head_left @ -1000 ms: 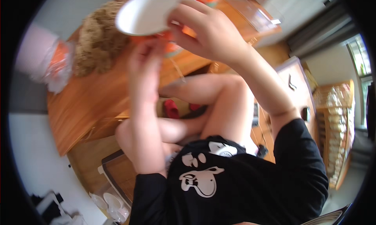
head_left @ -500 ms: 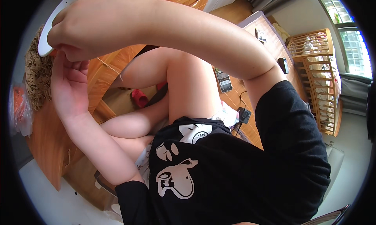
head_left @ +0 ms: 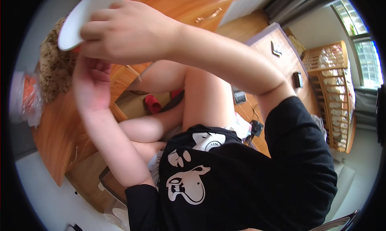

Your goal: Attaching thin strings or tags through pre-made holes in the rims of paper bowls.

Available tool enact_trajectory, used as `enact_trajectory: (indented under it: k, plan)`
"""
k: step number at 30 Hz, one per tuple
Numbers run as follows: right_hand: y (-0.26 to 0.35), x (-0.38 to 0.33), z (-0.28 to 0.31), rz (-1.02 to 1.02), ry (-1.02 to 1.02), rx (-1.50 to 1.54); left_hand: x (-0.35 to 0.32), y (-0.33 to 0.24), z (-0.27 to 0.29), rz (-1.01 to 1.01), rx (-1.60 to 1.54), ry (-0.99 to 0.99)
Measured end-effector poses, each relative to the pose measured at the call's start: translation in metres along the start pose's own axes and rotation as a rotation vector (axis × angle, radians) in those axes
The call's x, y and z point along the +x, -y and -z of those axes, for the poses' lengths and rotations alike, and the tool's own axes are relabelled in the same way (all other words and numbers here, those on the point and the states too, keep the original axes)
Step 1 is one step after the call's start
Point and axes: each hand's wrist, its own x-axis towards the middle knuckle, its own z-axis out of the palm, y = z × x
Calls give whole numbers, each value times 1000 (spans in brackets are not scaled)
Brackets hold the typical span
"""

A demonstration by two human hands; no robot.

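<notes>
My right hand (head_left: 120, 31) is held up in front of a white plate-like disc (head_left: 86, 17), fingers bent and pinched low; I cannot make out what lies in them. Just below it, my left hand (head_left: 93, 80) turns its palm side toward me, fingers curled up to meet the right fingertips, which hide what is between them. A bit of orange (head_left: 75, 50) shows under the disc's edge. Beside the hands sits a tangled heap of light brown strands (head_left: 56, 68). A pale thin strand (head_left: 133, 73) runs near the left fingers.
The wooden desk (head_left: 60, 134) has drawers with metal handles. A clear plastic bag with orange contents (head_left: 30, 94) stands at its left edge. Red slippers (head_left: 152, 104) are on the floor. A phone (head_left: 239, 97) and a small black device (head_left: 256, 128) lie right; a wooden crib (head_left: 329, 90) stands beyond.
The view has shifted, so the surroundings sit farther right. My right hand has turned and loosened from a tight fist, uncovering more of the white disc. Both hands stay together.
</notes>
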Motion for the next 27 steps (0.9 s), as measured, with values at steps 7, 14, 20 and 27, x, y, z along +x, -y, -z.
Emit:
enact_trajectory:
  k: [7,14,20,27]
  plan:
    - [27,-21,-4,-538,-297,610,-22,-13,-27,-54,174,-133]
    - [69,-14,-31,-1003,-337,931,-30,-25,-29,39,283,-166]
    - [81,-8,-43,-1019,-195,968,-30,-29,-16,97,146,-100]
    - [88,-6,-47,-1091,-146,1416,-34,-25,-6,84,134,-88]
